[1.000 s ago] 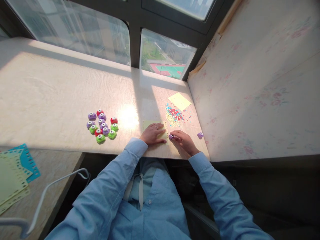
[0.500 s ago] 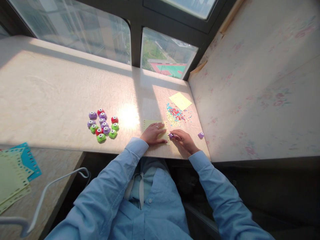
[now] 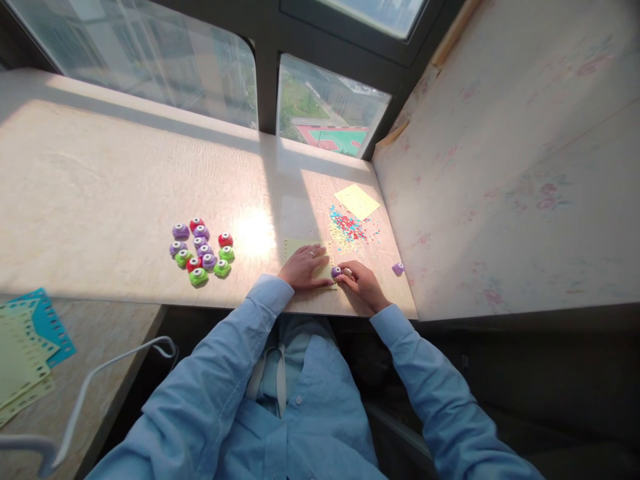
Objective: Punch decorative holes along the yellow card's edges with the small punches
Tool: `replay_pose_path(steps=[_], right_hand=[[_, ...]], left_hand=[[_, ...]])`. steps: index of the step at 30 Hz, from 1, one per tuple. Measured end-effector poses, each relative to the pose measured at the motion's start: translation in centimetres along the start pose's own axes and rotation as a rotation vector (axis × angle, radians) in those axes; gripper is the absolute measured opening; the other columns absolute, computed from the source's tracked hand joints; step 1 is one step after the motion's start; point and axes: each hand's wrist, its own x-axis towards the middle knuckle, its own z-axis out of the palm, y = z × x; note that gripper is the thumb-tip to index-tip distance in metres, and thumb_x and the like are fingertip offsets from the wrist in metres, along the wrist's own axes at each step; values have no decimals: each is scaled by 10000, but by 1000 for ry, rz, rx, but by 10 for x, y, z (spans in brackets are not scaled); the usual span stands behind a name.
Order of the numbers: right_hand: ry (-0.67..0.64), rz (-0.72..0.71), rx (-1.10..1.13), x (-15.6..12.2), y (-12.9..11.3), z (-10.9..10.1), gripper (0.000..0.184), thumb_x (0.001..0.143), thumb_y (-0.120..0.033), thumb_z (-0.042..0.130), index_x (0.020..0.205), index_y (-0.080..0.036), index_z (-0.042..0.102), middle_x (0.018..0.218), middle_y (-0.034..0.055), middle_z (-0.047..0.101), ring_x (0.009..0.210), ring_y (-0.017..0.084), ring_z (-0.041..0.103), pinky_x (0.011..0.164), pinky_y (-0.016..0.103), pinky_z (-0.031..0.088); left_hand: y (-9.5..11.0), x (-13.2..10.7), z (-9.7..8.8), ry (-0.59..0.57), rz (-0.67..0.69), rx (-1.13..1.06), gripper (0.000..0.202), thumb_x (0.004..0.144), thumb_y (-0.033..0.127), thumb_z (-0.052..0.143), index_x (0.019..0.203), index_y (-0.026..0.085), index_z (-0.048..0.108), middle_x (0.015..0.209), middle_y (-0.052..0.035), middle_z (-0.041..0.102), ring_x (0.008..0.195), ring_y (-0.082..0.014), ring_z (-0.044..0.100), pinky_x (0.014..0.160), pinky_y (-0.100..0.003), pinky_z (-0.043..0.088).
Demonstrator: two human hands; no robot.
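Note:
My left hand [image 3: 303, 266] lies flat, fingers stretched out, on a pale yellow-green paper sheet [image 3: 295, 247] with a punched edge near the front of the sill. My right hand [image 3: 361, 281] is closed on a small purple paper punch [image 3: 336, 271] at the sheet's right edge. Just beyond the sheet lies a scatter of tiny red, blue and yellow paper bits [image 3: 347, 229].
A cluster of several purple, red and green punches [image 3: 200, 251] sits to the left on the sill [image 3: 100, 193]. One more purple punch [image 3: 398, 269] lies by the right wall. A yellow sheet [image 3: 357, 201] lies further back. Punched green and blue sheets [image 3: 25, 333] rest on a lower surface, left.
My right hand with the purple punch has shifted slightly left along the sheet's right edge. The left hand stays flat on the sheet.

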Motion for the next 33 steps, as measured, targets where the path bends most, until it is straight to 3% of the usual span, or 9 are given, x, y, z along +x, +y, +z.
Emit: replay_pose_path(steps=[6, 9, 17, 33], right_hand=[[8, -10, 57, 1, -3, 2, 249, 927, -432, 652, 1063, -241, 736, 1052, 76, 744, 960, 237, 670, 856, 375, 539], [28, -4, 101, -1, -3, 1, 236, 942, -428, 628, 1027, -253, 762, 1025, 71, 757, 974, 240, 684, 897, 392, 544], [76, 81, 179, -6, -5, 4, 241, 908, -450, 674, 981, -252, 791, 990, 76, 757, 948, 239, 692, 862, 385, 564], [94, 105, 204, -13, -8, 7, 256, 915, -470, 668, 1022, -273, 793, 1022, 77, 758, 968, 240, 698, 901, 406, 573]], left_hand=[[1, 1, -2, -14, -5, 24, 372, 931, 370, 544, 1232, 195, 673, 1403, -141, 608, 1381, -311, 497, 1141, -495, 417], [1, 1, -1, 6, -3, 13, 341, 957, 286, 471, 1205, 194, 686, 1394, -136, 614, 1368, -293, 509, 1132, -484, 427], [0, 1, 0, 15, -16, -3, 316, 947, 307, 502, 1187, 223, 690, 1392, -109, 613, 1360, -280, 509, 1124, -467, 430], [2, 1, -1, 10, -20, -14, 326, 957, 325, 499, 1194, 207, 690, 1394, -123, 612, 1362, -294, 510, 1131, -474, 422]])
